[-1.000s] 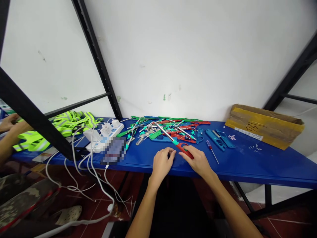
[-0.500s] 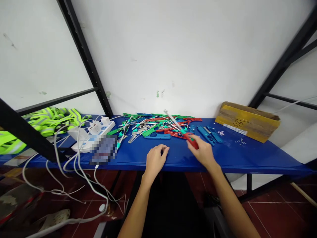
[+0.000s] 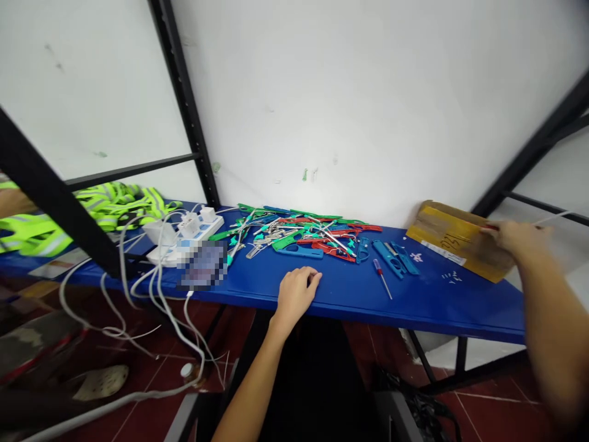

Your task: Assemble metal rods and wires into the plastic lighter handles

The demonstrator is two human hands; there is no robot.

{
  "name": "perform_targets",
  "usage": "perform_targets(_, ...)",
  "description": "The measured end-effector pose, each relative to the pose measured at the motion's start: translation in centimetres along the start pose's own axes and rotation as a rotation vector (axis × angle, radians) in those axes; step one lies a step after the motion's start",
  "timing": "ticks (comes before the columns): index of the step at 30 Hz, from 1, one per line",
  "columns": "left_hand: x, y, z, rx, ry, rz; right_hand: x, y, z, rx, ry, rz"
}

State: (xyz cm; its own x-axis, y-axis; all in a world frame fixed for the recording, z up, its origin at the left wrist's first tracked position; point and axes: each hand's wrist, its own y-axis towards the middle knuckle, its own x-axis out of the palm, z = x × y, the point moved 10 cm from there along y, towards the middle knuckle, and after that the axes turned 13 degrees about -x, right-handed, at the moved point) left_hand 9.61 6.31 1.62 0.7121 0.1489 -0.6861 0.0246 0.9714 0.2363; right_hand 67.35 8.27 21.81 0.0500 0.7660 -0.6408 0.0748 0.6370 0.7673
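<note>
My left hand [image 3: 297,293] rests at the table's front edge, fingers loosely curled, with nothing visible in them. At the right, my right hand [image 3: 519,238] is blurred over the cardboard box [image 3: 453,236], its fingers closed on a red plastic piece [image 3: 490,228] that shows only in part. Ahead of my left hand lies a heap of lighter parts: a blue handle shell [image 3: 301,252], red shells [image 3: 338,250], green shells [image 3: 288,239] and metal tubes [image 3: 334,236]. A screwdriver [image 3: 383,279] and opened blue shells [image 3: 394,258] lie between my hands.
Small white bits [image 3: 451,277] lie before the box. At left are a power strip [image 3: 188,242] with plugs, a blurred-out flat object [image 3: 202,265], white cables [image 3: 161,307] and neon-yellow straps [image 3: 115,209]. A black frame post [image 3: 186,104] stands behind. Another person's arm [image 3: 13,202] shows far left.
My right hand has moved right from the heap to the box, uncovering the screwdriver. The metal tube it held with the red piece now appears on the heap. My left hand stays put.
</note>
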Motion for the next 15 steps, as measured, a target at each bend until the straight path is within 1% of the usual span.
perform_targets(2,0.0,0.0,0.0,0.010,-0.004,0.000,1.6,-1.1,-0.9,-0.043,0.025,-0.002)
perform_targets(3,0.0,0.0,0.0,0.016,-0.009,0.002,2.4,-1.9,-1.8,-0.068,0.037,0.000)
perform_targets(4,0.0,0.0,0.0,0.022,-0.017,0.004,3.2,-2.9,-3.0,-0.100,0.050,0.003)
perform_targets(6,0.0,0.0,0.0,0.039,-0.045,0.013,4.6,-5.1,-6.6,-0.180,0.077,0.021)
perform_targets(8,-0.1,0.1,0.3,0.065,-0.090,0.027,5.8,-7.4,-11.7,-0.295,0.117,0.018)
perform_targets(11,-1.1,-0.6,0.9,0.128,-0.196,0.058,7.2,-10.6,-21.0,-0.502,0.202,-0.026)
perform_targets(13,-2.7,-2.0,1.3,0.196,-0.291,0.081,7.7,-11.9,-27.3,-0.637,0.268,-0.066)
perform_targets(15,-4.8,-4.0,1.6,0.275,-0.393,0.109,8.0,-11.8,-32.8,-0.739,0.331,-0.086)
